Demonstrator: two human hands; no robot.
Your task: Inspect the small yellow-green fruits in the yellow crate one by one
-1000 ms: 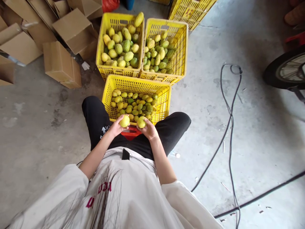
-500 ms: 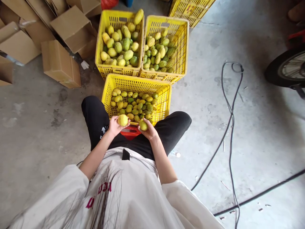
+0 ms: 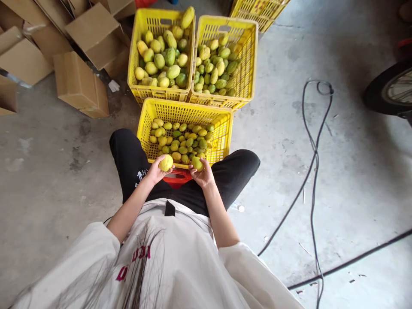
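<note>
My left hand (image 3: 157, 171) curls around a yellow lemon (image 3: 165, 163), holding it above the near rim of the front yellow crate (image 3: 184, 105). A greener lemon (image 3: 197, 164) is in the fingers of my right hand (image 3: 204, 175), at the same height and a short way to the right. Inside the front crate lies a layer of small yellow and green lemons (image 3: 183, 141). This crate stands between my knees, and a red plastic piece (image 3: 177, 177) shows below my hands.
Behind stand a yellow crate of larger fruit (image 3: 161, 92) and another yellow crate (image 3: 222, 102), part filled. Cardboard boxes (image 3: 80, 86) crowd the left. A black cable (image 3: 313, 163) loops over the floor at right, near a wheel (image 3: 392, 90).
Both lemons have been turned a little in my fingers. My right hand has shifted slightly right, widening the gap between the hands. The camera view has tilted slightly.
</note>
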